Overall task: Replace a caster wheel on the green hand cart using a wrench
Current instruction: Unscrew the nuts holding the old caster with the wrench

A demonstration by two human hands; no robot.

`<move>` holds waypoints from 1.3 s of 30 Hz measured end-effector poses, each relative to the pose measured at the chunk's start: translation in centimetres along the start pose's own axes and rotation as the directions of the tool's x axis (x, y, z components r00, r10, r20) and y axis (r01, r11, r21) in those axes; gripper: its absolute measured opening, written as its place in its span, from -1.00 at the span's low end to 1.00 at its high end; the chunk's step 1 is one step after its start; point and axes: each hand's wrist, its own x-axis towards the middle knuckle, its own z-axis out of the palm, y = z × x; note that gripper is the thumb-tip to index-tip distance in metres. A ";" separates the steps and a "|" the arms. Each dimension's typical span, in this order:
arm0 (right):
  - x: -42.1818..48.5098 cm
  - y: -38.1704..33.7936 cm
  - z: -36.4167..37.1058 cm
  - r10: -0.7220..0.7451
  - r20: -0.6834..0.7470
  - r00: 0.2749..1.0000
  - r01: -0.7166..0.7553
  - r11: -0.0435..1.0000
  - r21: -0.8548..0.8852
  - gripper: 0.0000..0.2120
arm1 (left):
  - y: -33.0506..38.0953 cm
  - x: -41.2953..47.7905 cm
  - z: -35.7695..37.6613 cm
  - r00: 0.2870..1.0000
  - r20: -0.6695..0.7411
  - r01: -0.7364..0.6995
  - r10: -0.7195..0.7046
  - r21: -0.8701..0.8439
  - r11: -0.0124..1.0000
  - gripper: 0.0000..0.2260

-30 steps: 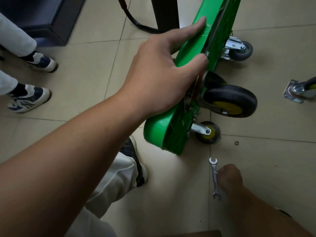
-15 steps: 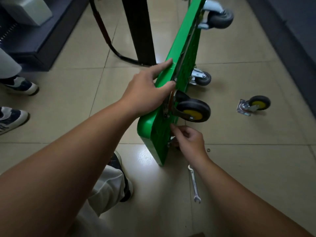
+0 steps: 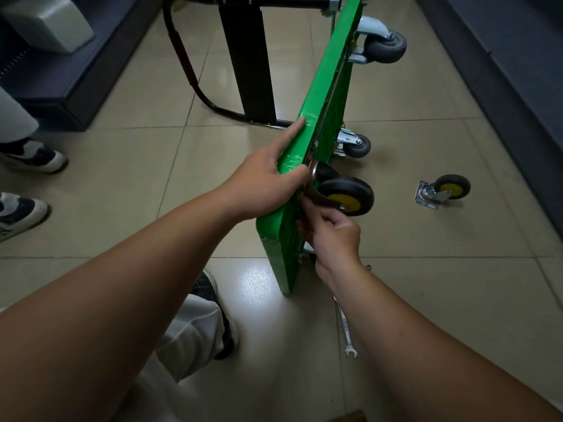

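The green hand cart (image 3: 320,111) stands on its long edge on the tiled floor, wheels facing right. My left hand (image 3: 262,190) grips its top edge, index finger stretched along the deck. A black caster wheel with a yellow hub (image 3: 347,196) sits against the cart's underside. My right hand (image 3: 332,236) is just below it, fingers curled and pinching at the caster's mounting plate; what the fingertips hold is hidden. The wrench (image 3: 345,327) lies on the floor beside my right forearm, untouched. A loose caster (image 3: 444,190) lies on the tiles to the right.
Two grey casters (image 3: 385,45) (image 3: 356,146) are fixed further along the cart. A small nut (image 3: 368,267) lies by my right wrist. A black post (image 3: 249,62) stands behind the cart. Another person's shoes (image 3: 33,156) are at left, and dark cabinets line both sides.
My right hand left the wrench on the floor and rose to the caster's mounting plate. My head pulled back, showing more of the cart. The left hand kept its hold.
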 end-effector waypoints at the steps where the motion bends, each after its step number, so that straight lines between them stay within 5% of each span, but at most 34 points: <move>1: 0.1 0.0 0.0 0.014 0.007 1.000 -0.014 1.000 0.003 -0.87 | 0.0 0.1 0.0 1.000 -0.004 0.002 -0.002 0.005 1.000 -0.34; 12: 0.2 1.0 -0.8 -0.105 0.050 0.993 0.101 0.992 0.082 -0.96 | -0.2 0.2 0.2 1.000 -0.028 0.011 -0.011 0.008 1.000 -0.35; 17: 0.8 1.4 -1.9 -0.222 0.088 0.971 0.226 0.973 -0.048 -0.89 | 0.1 0.2 0.3 0.999 -0.030 0.025 -0.025 -0.001 1.000 -0.36; 23: 2.5 2.9 -5.0 -0.439 0.244 0.865 0.501 0.713 -0.490 -0.80 | 1.0 -0.3 0.1 0.998 -0.010 0.059 -0.059 0.040 0.997 -0.33; 28: 3.9 4.5 -6.9 -0.483 0.322 0.814 0.573 0.574 -0.586 -0.77 | 2.4 -1.1 1.4 0.994 -0.061 0.099 -0.088 0.210 0.973 -0.21; 32: 5.1 6.2 -8.8 -0.367 0.254 0.895 0.443 0.664 -0.602 -0.75 | 2.3 -1.3 2.3 0.988 -0.153 0.092 -0.032 0.402 0.911 -0.23; 39: 7.7 10.4 -13.9 -0.181 -0.002 0.983 0.124 0.680 -0.723 -0.86 | 2.2 -1.2 2.8 0.976 -0.217 0.108 -0.025 0.379 0.919 -0.29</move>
